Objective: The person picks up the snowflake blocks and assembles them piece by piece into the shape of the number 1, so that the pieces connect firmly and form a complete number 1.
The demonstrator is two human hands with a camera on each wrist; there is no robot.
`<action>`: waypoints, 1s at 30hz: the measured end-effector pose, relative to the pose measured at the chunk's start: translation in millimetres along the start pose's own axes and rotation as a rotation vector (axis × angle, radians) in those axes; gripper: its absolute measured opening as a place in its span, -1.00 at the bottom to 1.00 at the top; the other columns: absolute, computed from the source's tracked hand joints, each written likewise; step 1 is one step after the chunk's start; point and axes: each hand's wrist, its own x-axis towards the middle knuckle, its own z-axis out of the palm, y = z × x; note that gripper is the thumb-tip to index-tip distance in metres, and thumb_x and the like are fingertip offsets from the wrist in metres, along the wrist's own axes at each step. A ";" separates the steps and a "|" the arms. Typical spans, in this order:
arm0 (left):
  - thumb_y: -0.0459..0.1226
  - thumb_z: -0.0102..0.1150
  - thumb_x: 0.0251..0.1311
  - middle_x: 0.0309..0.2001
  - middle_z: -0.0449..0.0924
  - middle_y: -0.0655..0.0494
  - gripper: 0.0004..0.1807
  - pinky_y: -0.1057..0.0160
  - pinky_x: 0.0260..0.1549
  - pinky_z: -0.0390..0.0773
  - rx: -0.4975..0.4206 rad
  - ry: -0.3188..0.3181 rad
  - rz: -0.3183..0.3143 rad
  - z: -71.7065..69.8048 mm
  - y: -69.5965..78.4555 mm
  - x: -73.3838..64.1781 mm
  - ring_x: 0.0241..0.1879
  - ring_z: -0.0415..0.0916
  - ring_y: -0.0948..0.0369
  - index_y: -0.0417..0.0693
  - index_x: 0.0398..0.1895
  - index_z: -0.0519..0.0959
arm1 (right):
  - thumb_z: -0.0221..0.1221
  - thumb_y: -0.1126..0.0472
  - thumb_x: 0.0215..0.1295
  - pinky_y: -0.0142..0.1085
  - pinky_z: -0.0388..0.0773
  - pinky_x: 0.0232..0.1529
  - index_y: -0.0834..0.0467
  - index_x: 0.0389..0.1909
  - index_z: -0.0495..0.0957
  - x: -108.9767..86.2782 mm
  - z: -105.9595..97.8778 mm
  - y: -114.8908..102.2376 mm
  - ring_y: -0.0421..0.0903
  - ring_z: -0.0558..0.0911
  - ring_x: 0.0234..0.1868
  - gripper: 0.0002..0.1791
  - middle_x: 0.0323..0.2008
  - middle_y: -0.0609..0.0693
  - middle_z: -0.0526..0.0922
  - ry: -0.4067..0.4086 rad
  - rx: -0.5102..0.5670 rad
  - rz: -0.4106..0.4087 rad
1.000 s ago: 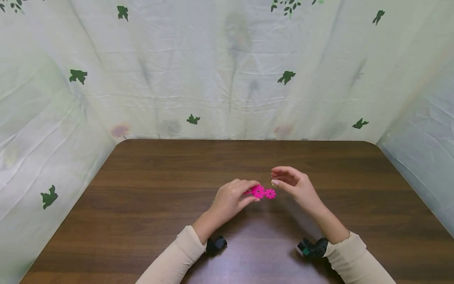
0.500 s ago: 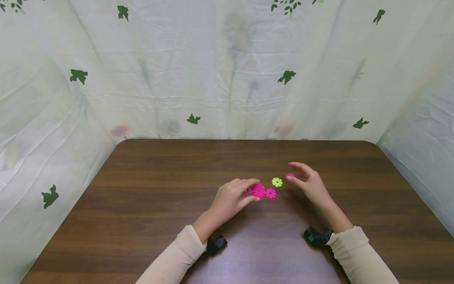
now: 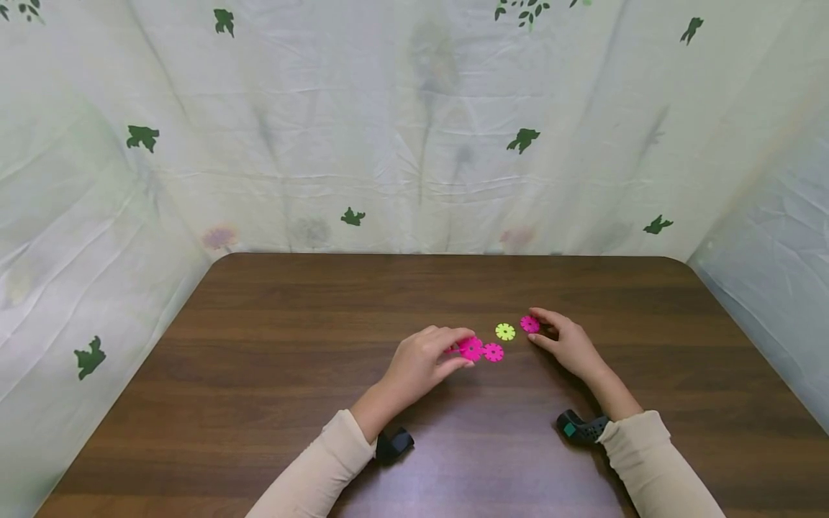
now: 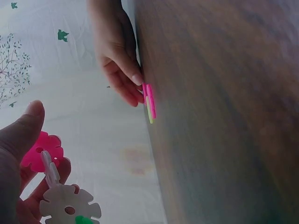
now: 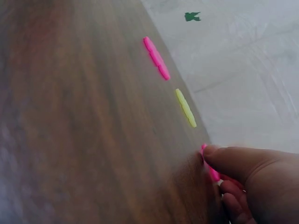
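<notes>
My left hand [image 3: 424, 360] grips joined notched plastic discs between thumb and fingers. A pink disc [image 4: 44, 151], a clear one [image 4: 51, 172], a white one [image 4: 70, 210] and a piece of green [image 4: 84, 220] show in the left wrist view. On the table, a pink notched disc [image 3: 494, 352] lies just right of that hand. A yellow-green disc [image 3: 505, 332] lies flat farther back. To its right is another pink disc [image 3: 529, 324]. My right hand [image 3: 570, 349] has its thumb and index fingertips at opposite edges of that last disc.
The brown wooden table [image 3: 291, 403] has rounded far corners. Behind it hangs a pale curtain [image 3: 401, 144] with green bird prints, and more pale cloth [image 3: 771, 230] runs along the sides. Each wrist wears a black camera [image 3: 395, 444].
My right hand has moved right, uncovering the yellow-green disc on the table. The pink disc it held now lies flat beside that one. My left hand has stayed in place.
</notes>
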 end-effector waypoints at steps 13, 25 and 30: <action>-0.14 0.35 -0.08 -0.25 0.60 0.21 -0.60 0.45 -0.35 0.41 -0.007 -0.010 -0.001 -0.4 0.6 0.6 -0.36 0.42 0.35 -0.07 -0.12 0.59 | 0.23 0.26 0.11 -0.07 0.41 -0.19 0.29 -0.07 0.50 -0.5 -0.3 -2.5 0.06 0.46 -0.19 -0.65 -0.19 0.15 0.48 -0.010 -0.037 0.019; -0.13 0.34 -0.08 -0.26 0.60 0.23 -0.60 0.44 -0.36 0.41 0.007 -0.008 0.003 0.2 -1.1 -1.1 -0.37 0.42 0.35 -0.04 -0.13 0.59 | 0.13 0.38 0.18 -0.27 0.52 -0.30 0.32 0.00 0.45 -1.0 -3.3 -20.0 0.02 0.60 -0.31 -0.67 -0.23 0.19 0.56 -0.013 0.293 -0.010; -0.13 0.35 -0.08 -0.24 0.60 0.22 -0.60 0.43 -0.36 0.42 0.008 -0.007 -0.004 1.0 -1.8 -2.2 -0.35 0.43 0.34 -0.04 -0.13 0.59 | 0.15 0.40 0.15 -0.13 0.53 -0.28 0.38 -0.08 0.42 -2.6 -4.4 -45.1 0.16 0.59 -0.33 -0.70 -0.32 0.22 0.54 -0.050 0.414 -0.022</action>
